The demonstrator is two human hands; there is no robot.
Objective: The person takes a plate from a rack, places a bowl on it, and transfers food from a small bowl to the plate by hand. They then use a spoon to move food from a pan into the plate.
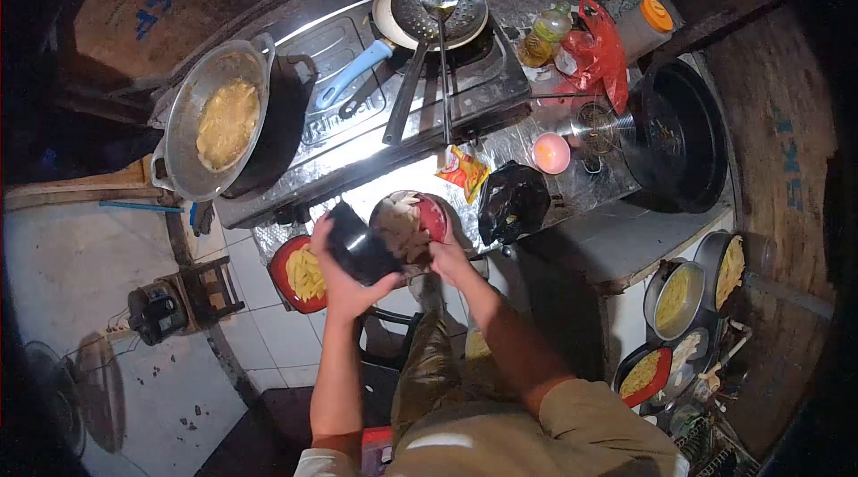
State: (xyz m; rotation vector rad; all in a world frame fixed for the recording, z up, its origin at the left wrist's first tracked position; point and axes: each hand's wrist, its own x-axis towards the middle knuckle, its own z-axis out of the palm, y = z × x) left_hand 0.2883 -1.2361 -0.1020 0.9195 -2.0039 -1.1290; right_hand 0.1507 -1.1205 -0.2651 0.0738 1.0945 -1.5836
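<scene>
My left hand (347, 285) is wrapped round a glossy black container (357, 243), tilted toward a round bowl (380, 213) at the counter's front edge. Pale, floury-looking pieces (407, 229) lie in that bowl. At its right side, my right hand (450, 261) is closed near a red-pink object (433, 220) inside the bowl; the hand hides what its fingers grip. Left of the container stands a red-rimmed dish (283, 267) of yellow strips (306, 273). Just behind the bowl lies an orange-and-yellow packet (463, 173), and a black plastic bag (514, 202) sits to the right.
A wok (183, 155) with frying food stands on the stove's left. A pan (386, 17) holds a skimmer (416, 5) and ladle at the back. Right are an oil bottle (545, 35), pink cup (551, 154), large black basin (693, 138) and several food dishes (677, 298).
</scene>
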